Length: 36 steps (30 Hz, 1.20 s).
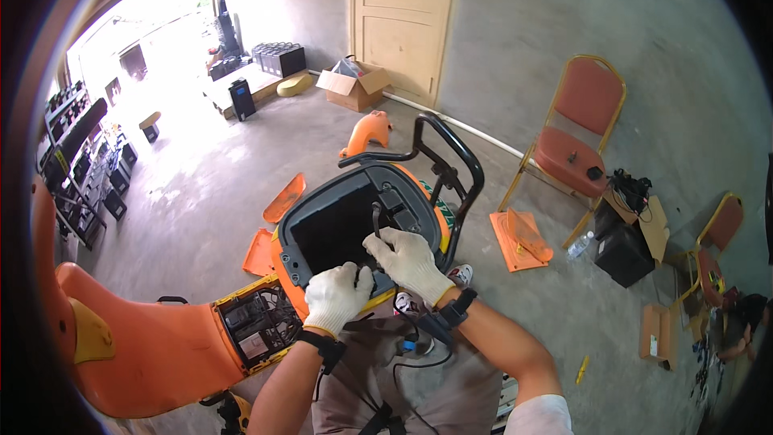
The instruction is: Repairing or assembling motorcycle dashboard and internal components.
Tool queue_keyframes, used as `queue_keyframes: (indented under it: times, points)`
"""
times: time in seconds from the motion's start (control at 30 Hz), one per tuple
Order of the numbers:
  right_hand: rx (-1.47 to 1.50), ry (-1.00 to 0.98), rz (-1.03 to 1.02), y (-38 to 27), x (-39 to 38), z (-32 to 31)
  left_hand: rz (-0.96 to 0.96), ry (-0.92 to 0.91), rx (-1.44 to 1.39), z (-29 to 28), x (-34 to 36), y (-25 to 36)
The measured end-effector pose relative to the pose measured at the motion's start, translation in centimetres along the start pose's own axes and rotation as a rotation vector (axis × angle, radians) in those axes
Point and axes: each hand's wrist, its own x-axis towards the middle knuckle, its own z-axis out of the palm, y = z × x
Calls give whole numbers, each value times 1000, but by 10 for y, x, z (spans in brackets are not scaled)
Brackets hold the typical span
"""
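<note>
Hands: two gloved; right hand [409,260] fingers clamped on black cable [376,221], left hand [336,296] fingers curled together.

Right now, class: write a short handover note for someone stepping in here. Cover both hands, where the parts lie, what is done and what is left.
Left hand: gloved, resting on the near edge of the open compartment.
Right hand: gloved, its grip closed on a black cable inside the compartment.
Parts: orange panels lie on the floor around the scooter.
Done: panels off, compartment open.
Left: the cable is not yet free of the compartment.
</note>
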Motion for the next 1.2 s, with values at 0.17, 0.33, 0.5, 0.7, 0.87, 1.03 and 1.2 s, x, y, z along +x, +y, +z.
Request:
queue_keyframes:
  times: [0.17, 0.33, 0.5, 0.7, 0.87, 1.03, 1.2]
  points:
    - [-146, 216, -298, 22, -10, -4, -31, 3, 33, 0, 0, 5]
    - [-225, 308, -367, 30, -2, 10, 45, 46, 63, 2, 3, 5]
    - [-314, 351, -404, 34, -3, 15, 85, 64, 98, 6, 1, 3]
    - [-374, 316, -309, 26, -7, 12, 186, 113, 82, 13, 4, -3]
    - [-216, 425, -360, 31, -11, 10, 195, 142, -36, 20, 5, -9]
    - [-102, 366, -279, 34, -8, 9, 256, 164, -145, 24, 6, -14]
    - [7, 398, -301, 37, -7, 9, 216, 163, -137, 24, 5, -14]
